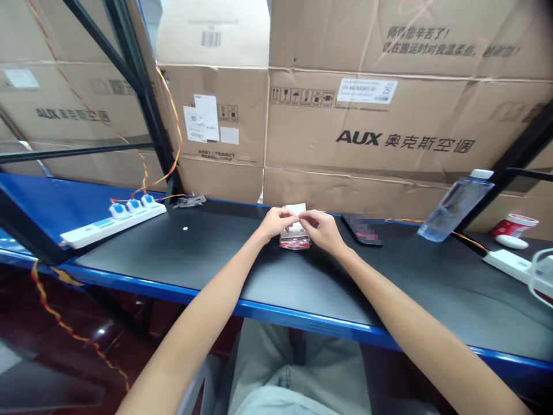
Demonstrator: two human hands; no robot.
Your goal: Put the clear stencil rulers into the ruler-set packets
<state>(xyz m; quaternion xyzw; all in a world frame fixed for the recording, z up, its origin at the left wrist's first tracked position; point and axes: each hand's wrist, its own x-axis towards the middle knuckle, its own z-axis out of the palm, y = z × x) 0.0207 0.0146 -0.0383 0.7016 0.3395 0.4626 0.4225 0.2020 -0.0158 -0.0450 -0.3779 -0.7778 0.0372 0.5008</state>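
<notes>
A small flat packet [294, 237] in clear wrap, red along its lower edge with a white top, lies on the black bench top [242, 271] near its far edge. My left hand [276, 222] and my right hand [322, 229] meet over it. The fingers of both are pinched together on the packet's upper part, and what exactly they pinch is too small to make out. Both forearms reach forward from the near edge of the bench.
A dark phone [362, 229] lies just right of my hands. A clear water bottle [453, 207] leans at the right, with a red-and-white cup [514, 225] and a white power strip [512, 264] beyond. Another power strip [112, 222] sits at the left. Stacked cardboard boxes [367, 115] stand behind.
</notes>
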